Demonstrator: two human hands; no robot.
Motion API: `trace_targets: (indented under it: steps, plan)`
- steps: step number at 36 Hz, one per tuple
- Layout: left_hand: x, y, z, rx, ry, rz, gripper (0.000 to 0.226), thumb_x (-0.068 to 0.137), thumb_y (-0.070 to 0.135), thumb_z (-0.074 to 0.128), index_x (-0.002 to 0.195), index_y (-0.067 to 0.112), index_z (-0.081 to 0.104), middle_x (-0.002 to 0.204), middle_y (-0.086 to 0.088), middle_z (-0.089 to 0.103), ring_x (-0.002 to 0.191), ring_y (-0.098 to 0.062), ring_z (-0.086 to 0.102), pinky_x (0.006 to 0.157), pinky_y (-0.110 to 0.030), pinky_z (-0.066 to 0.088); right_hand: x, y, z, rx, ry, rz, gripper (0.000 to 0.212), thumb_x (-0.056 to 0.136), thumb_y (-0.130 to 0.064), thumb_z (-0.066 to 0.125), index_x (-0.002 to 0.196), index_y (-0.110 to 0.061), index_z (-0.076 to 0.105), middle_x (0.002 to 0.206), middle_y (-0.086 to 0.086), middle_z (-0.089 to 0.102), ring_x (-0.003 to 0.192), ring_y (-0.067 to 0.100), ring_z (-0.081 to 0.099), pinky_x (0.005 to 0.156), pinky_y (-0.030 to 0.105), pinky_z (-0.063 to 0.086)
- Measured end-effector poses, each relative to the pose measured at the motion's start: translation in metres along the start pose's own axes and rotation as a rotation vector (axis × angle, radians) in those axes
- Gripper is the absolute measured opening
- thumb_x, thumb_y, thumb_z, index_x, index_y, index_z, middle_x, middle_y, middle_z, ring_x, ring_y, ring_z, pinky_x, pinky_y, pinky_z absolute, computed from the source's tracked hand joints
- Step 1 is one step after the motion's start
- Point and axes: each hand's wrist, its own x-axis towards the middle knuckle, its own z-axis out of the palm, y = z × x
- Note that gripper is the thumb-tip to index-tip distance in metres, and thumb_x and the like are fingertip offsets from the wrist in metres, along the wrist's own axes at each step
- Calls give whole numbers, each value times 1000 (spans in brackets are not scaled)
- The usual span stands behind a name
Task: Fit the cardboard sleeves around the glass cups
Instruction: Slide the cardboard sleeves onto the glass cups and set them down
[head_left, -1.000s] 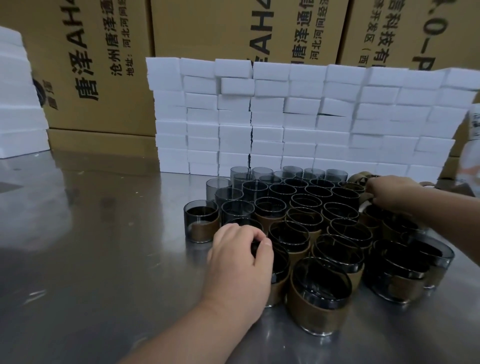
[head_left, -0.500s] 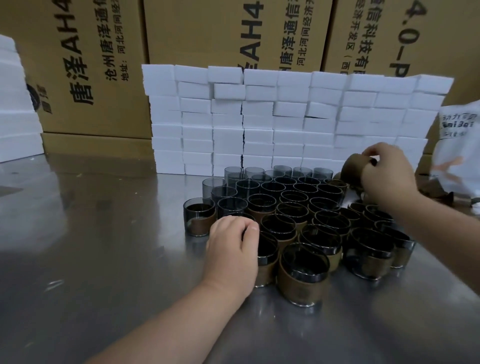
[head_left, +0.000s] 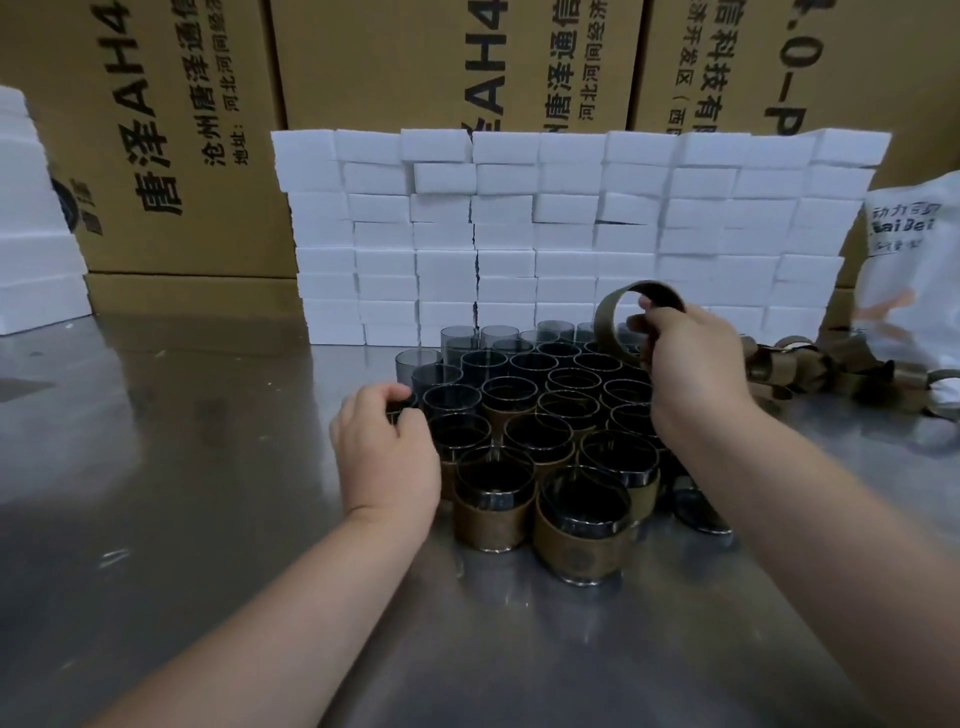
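On the steel table, a tight cluster of dark glass cups is set just before a wall of white foam blocks. Above the cluster's far right part, a loose sleeve is held up by the right hand. The brown ring is pinched at its right side, with one fingertip seen inside it and the other fingers curled round the outside. Its opening is turned toward the camera, and it is held clear above the cups.

At the cluster's left edge a cup is gripped by the left hand, whose fingers are curled over the rim. Most of that cup is hidden under the hand, so whether it is sleeved cannot be told.

Cups at the front are seen wrapped in brown bands, the nearest cup among them, while the rear cups at the far left are seen bare.

Right of the cluster, a heap of loose sleeves is spread on the table, and a white printed bag is seen just beyond it. Large printed cartons are stacked behind the blocks, and a second white stack is seen at the far left edge
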Motion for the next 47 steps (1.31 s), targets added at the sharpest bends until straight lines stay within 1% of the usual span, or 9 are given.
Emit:
trace_targets:
  steps: [3,6,12,21,27,33,35,39,47]
  plan:
    - [5,13,1,96,-55,108,18,85,11,46,85,28,54,93,14,44,99,-4,30,83,-15,21,2,1,3,44,-8,61,25,91,-16,53,67,-16,57,66,0,55,58,11,44,58,24,31]
    - [17,24,9,354,-188,175,18,86,25,48,95,30,64,102,9,49,110,-13,35,88,-27,26,-1,2,6,49,-50,68,21,91,-16,48,73,-19,59,71,-2,57,63,10,47,59,24,32]
    - [57,42,45,973,-651,-44,52,85,51,43,125,19,53,131,-7,47,124,-28,33,105,-47,27,-5,-2,4,-28,-88,7,22,94,-23,41,80,-26,57,79,-5,59,72,10,49,63,24,34]
    - [69,37,63,1117,-978,7,41,83,42,48,112,14,57,122,-11,56,113,-33,52,102,-46,38,-6,-1,6,-65,-108,-27,23,95,-23,41,80,-28,57,81,-8,57,72,7,48,65,22,35]
    - [71,37,66,1189,-924,88,41,92,28,36,126,11,52,129,-14,52,117,-33,49,101,-46,40,-9,0,5,-70,-121,-48,22,96,-24,40,83,-29,56,86,-9,57,74,6,48,64,22,34]
    - [75,58,52,759,-674,-7,34,91,4,42,120,6,59,109,-10,57,103,-27,54,90,-33,45,-12,1,5,-86,-154,-75,20,96,-26,39,91,-29,58,90,-12,57,80,4,49,66,23,35]
    - [74,62,43,353,-445,-149,29,92,7,40,114,3,59,113,-15,58,101,-30,56,81,-38,46,-14,1,6,-87,-168,-79,21,96,-26,39,88,-30,57,90,-12,57,81,5,50,69,24,36]
    - [58,69,32,-453,-121,-363,21,91,13,42,74,16,54,79,0,55,83,-21,53,70,-32,41,-18,1,8,-101,-192,-96,22,96,-28,39,84,-30,58,88,-10,58,82,7,53,72,26,40]
    - [26,83,45,-1011,-333,-797,26,88,16,37,63,15,44,56,-3,62,52,-21,59,70,-35,52,-28,8,16,-121,-297,-186,28,97,-31,39,80,-43,57,86,-21,61,90,3,60,87,28,47]
